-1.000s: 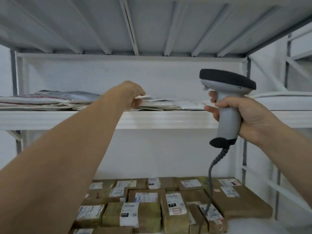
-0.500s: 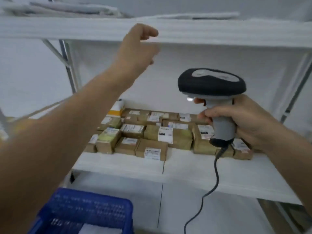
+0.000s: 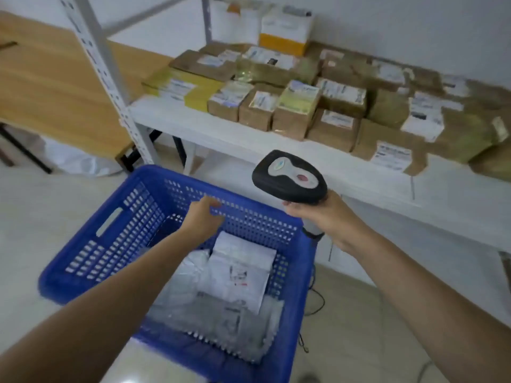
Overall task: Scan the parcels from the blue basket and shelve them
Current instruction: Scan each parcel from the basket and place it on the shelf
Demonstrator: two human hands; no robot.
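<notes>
Grey bags: lowest in the blue basket, under my left forearm; how many are stacked I cannot tell.
White parcel: on top of the grey bags, just below and right of my left hand; its label print is too blurred to read.
Left hand: a second ago up on the top shelf among the flat bags, now down over the basket, fingers loosely curled, holding nothing.
Meaning: I judge the last parcel shelved and the next pick just beginning; nothing lifted yet.
Right hand: wrapped round the scanner, as before; carried down to just right of the basket, window aimed away from me.
Hidden: scanner handle and trigger finger, inside my grip.
Cable: passes behind the basket wall, end unseen.
Boxes: beyond both hands on the lower shelf; rightmost ones cut off, labels smeared.
Top shelf: out of view now.
</notes>
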